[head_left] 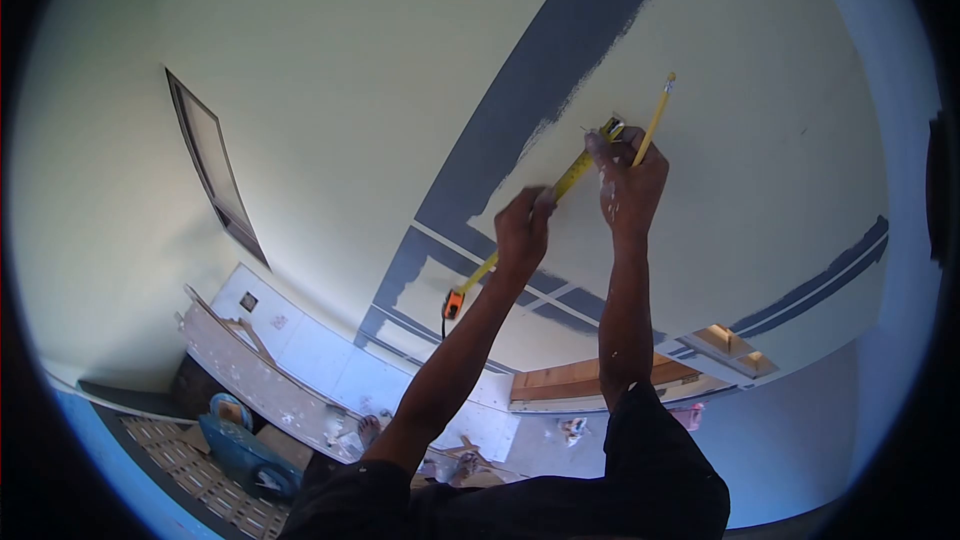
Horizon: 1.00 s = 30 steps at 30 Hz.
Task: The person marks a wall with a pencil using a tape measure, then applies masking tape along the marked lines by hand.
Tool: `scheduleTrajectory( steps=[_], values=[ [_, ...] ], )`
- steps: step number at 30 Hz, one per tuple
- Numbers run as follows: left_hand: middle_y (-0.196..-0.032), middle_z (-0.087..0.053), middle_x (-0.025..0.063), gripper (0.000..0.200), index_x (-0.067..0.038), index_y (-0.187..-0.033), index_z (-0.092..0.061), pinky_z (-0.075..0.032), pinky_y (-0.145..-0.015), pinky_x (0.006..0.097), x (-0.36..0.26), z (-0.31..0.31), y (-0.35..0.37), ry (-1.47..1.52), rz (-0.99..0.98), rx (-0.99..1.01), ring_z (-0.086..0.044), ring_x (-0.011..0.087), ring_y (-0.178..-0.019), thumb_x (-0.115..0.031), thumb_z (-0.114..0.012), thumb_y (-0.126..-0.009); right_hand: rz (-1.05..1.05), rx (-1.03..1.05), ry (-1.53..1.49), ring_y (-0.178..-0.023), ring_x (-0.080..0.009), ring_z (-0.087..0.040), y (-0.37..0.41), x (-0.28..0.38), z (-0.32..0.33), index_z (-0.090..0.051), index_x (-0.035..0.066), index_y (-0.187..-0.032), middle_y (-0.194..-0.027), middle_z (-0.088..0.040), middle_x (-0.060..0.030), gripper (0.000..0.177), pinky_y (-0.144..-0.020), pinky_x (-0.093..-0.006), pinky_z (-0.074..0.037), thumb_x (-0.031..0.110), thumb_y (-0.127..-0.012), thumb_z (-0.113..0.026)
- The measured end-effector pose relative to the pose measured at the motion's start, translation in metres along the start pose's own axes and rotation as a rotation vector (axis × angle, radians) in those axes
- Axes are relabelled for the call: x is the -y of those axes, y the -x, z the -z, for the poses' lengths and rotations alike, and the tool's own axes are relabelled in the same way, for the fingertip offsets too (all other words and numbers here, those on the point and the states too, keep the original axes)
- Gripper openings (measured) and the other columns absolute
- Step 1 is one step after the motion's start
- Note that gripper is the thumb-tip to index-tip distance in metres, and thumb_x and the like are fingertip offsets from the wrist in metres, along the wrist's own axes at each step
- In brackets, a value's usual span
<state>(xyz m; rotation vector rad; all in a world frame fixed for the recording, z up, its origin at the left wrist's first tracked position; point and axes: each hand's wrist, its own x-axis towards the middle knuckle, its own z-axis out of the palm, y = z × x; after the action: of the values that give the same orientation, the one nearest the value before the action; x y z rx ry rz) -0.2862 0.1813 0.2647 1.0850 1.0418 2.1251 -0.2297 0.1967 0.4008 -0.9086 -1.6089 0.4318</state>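
A yellow tape measure blade [573, 176] runs diagonally across a pale wall. My right hand [633, 180] pinches its upper end near the metal tip, and a yellow pencil [657, 112] sticks up from between the same hand's fingers. Lower on the blade, my left hand [523, 230] has its fingers closed around the tape. The orange and black tape case [453, 304] hangs at the lower end, below and left of my left hand. Beside the tape, a dark grey painted band [530, 80] with a rough right edge crosses the wall.
A framed opening [215, 165] is in the wall at left. Below are a paint-spotted plank [265, 360], a blue-green container [245, 455] and a slatted brown surface [190, 475]. More grey bands [820, 285] cross the wall at right, near a lit opening [735, 348].
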Motion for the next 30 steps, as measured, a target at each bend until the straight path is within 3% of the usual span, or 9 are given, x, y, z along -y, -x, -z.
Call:
scheduleTrajectory(
  steps=[1, 3, 7, 9, 13, 15, 22, 24, 30],
  values=[
    [-0.070, -0.064, 0.0153, 0.023, -0.001, -0.090, -0.063, -0.048, -0.059, 0.0362, -0.004, -0.007, -0.011, -0.007, 0.033, -0.021, -0.064, 0.0314, -0.065, -0.023, -0.060, -0.086, 0.000, 0.014, 0.011, -0.051, -0.0071, -0.043, -0.006, 0.001, 0.003, -0.062, -0.004, -0.072, -0.059, -0.056, -0.0043, 0.023, -0.049, -0.0256, -0.035, 0.017, -0.080, -0.070],
    [-0.068, -0.064, 0.0150, 0.022, -0.001, -0.086, -0.063, -0.048, -0.057, 0.0361, -0.004, -0.017, -0.026, -0.068, 0.045, -0.062, -0.063, 0.0308, -0.062, -0.023, -0.061, -0.085, -0.018, 0.058, 0.395, -0.048, -0.0108, -0.047, -0.017, 0.009, 0.010, -0.062, -0.004, -0.070, -0.056, -0.057, -0.0082, 0.033, -0.048, -0.0292, -0.038, 0.025, -0.084, -0.066],
    [-0.064, -0.063, 0.0142, 0.026, -0.002, -0.075, -0.064, -0.047, -0.052, 0.0364, -0.005, -0.020, -0.027, -0.183, 0.031, -0.149, -0.062, 0.0291, -0.055, -0.027, -0.066, -0.082, 0.101, 0.153, 0.498, -0.045, -0.0139, -0.049, -0.030, 0.019, 0.014, -0.063, -0.004, -0.070, -0.052, -0.055, -0.0094, 0.040, -0.047, -0.0321, -0.039, 0.032, -0.086, -0.061],
    [-0.057, -0.060, 0.0122, 0.027, -0.001, -0.073, -0.063, -0.045, -0.050, 0.0339, -0.003, -0.020, -0.026, -0.232, 0.018, -0.200, -0.060, 0.0252, -0.050, -0.027, -0.066, -0.082, 0.138, 0.258, 0.734, -0.043, -0.0142, -0.049, -0.032, 0.027, 0.014, -0.065, -0.004, -0.071, -0.049, -0.054, -0.0077, 0.038, -0.047, -0.0323, -0.040, 0.031, -0.087, -0.061],
    [-0.051, -0.057, 0.0103, 0.032, -0.001, -0.070, -0.063, -0.044, -0.047, 0.0320, -0.004, -0.022, -0.029, -0.283, 0.031, -0.252, -0.058, 0.0217, -0.044, -0.031, -0.067, -0.081, 0.138, 0.286, 0.743, -0.042, -0.0128, -0.050, -0.035, 0.030, 0.014, -0.067, -0.003, -0.072, -0.047, -0.054, -0.0064, 0.036, -0.045, -0.0314, -0.040, 0.029, -0.086, -0.062],
    [-0.050, -0.057, 0.0097, 0.033, -0.001, -0.069, -0.063, -0.043, -0.046, 0.0318, -0.005, -0.023, -0.029, -0.272, 0.057, -0.257, -0.056, 0.0207, -0.043, -0.032, -0.068, -0.081, 0.021, 0.307, 0.699, -0.042, -0.0105, -0.049, -0.036, 0.033, 0.016, -0.068, -0.003, -0.074, -0.049, -0.056, -0.0063, 0.033, -0.044, -0.0290, -0.040, 0.028, -0.085, -0.063],
    [-0.046, -0.053, 0.0067, 0.042, 0.000, -0.064, -0.063, -0.037, -0.043, 0.0300, -0.003, -0.021, -0.030, -0.154, 0.141, -0.256, -0.047, 0.0136, -0.039, -0.038, -0.069, -0.079, 0.058, 0.375, 0.672, -0.039, -0.0083, -0.045, -0.043, 0.027, 0.021, -0.068, -0.004, -0.078, -0.047, -0.055, -0.0056, 0.033, -0.041, -0.0254, -0.038, 0.027, -0.085, -0.064],
    [-0.045, -0.053, 0.0068, 0.042, 0.000, -0.064, -0.064, -0.037, -0.043, 0.0299, -0.004, -0.018, -0.030, -0.140, 0.164, -0.242, -0.047, 0.0136, -0.039, -0.039, -0.069, -0.079, -0.080, 0.437, 0.618, -0.038, -0.0079, -0.043, -0.048, 0.026, 0.025, -0.068, -0.005, -0.080, -0.046, -0.053, -0.0055, 0.033, -0.040, -0.0249, -0.036, 0.027, -0.085, -0.063],
    [-0.045, -0.053, 0.0071, 0.043, 0.002, -0.067, -0.066, -0.038, -0.042, 0.0300, -0.004, -0.012, -0.031, -0.117, 0.253, -0.168, -0.047, 0.0139, -0.039, -0.039, -0.069, -0.079, -0.049, 0.446, 0.677, -0.037, -0.0063, -0.041, -0.049, 0.033, 0.018, -0.068, -0.007, -0.082, -0.044, -0.049, -0.0031, 0.035, -0.043, -0.0242, -0.040, 0.028, -0.084, -0.065]
  ],
)
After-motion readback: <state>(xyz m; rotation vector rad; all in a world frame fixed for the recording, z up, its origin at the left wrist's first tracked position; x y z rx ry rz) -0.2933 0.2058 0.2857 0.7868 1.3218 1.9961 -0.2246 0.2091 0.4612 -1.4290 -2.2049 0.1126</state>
